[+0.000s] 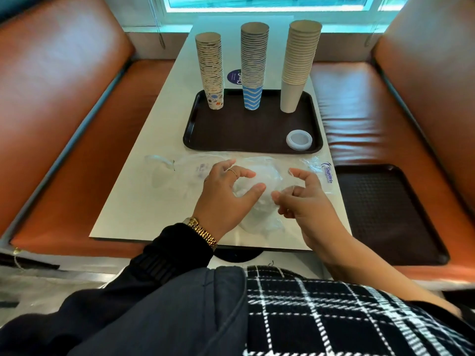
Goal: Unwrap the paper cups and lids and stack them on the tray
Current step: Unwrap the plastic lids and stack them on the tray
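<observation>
Three tall cup stacks stand at the back of the dark brown tray (231,134): a patterned stack (211,73), a blue-wave stack (254,68) and a plain white stack (299,62). A small pile of white lids (299,140) lies in the tray's front right corner. In front of the tray, a clear plastic sleeve of lids (259,199) lies on the white table (144,201). My left hand (226,194) curls over the sleeve's left side, fingers touching the plastic. My right hand (305,199) pinches the wrap on its right side.
Empty clear wrappers (167,170) lie left of my hands, and one printed wrapper (325,173) lies to the right. A second dark tray (385,214) rests on the orange bench at right. Orange benches flank the table; a window is beyond.
</observation>
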Demonstrator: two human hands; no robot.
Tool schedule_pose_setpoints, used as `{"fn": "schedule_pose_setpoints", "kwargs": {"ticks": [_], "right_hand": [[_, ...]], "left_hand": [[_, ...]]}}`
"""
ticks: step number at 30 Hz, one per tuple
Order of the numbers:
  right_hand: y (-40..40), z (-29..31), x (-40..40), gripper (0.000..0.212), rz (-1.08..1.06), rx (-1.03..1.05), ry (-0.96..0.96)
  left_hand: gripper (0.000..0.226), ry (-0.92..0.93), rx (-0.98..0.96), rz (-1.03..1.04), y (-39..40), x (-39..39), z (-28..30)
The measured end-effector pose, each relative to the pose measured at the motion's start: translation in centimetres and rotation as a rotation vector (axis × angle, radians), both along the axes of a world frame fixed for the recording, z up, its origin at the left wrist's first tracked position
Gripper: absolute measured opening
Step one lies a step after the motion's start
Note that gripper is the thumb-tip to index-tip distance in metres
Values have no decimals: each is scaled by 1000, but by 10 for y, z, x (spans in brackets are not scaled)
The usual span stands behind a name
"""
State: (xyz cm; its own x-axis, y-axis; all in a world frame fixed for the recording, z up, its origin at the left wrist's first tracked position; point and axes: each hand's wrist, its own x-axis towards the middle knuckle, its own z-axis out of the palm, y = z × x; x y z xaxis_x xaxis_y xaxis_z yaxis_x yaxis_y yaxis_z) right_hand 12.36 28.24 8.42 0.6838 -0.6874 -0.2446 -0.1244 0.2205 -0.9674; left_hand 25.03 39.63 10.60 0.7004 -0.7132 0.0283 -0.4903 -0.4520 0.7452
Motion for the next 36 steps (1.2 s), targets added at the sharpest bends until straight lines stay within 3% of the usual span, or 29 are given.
{"fn": "schedule_pose_setpoints", "kwargs": {"ticks": [8,13,14,16,19,21,24,27,31,34,36], "right_hand": [[-25,-12,7,29,47,131,133],[-39,10,26,6,120,-10,56],[-43,11,34,14,104,-43,77],[-50,10,52,21,75,-38,159],[-52,-3,70,7,83,98,345],[-50,-18,68,14,71,147,462],[-48,-21,53,13,0,43,254],[-43,2,36,19,8,-229,-44],[-28,16,29,17,257,-568,105],[-22,12,27,16,212,-504,123],[-19,9,26,16,204,-480,108]], "left_hand": [[36,24,-57,-45,0,5,-2],[36,23,-71,-60,0,8,-5],[35,25,-70,-67,-1,8,-6],[34,21,-79,-78,-2,9,-8],[33,21,-107,-81,-2,10,-10],[33,35,-120,-81,-1,10,-12],[34,44,-121,-76,-2,10,-12],[37,66,-127,-76,-2,10,-13],[56,275,-225,-34,0,8,-17],[35,382,-343,46,4,13,-29],[36,411,-363,70,7,15,-37]]}}
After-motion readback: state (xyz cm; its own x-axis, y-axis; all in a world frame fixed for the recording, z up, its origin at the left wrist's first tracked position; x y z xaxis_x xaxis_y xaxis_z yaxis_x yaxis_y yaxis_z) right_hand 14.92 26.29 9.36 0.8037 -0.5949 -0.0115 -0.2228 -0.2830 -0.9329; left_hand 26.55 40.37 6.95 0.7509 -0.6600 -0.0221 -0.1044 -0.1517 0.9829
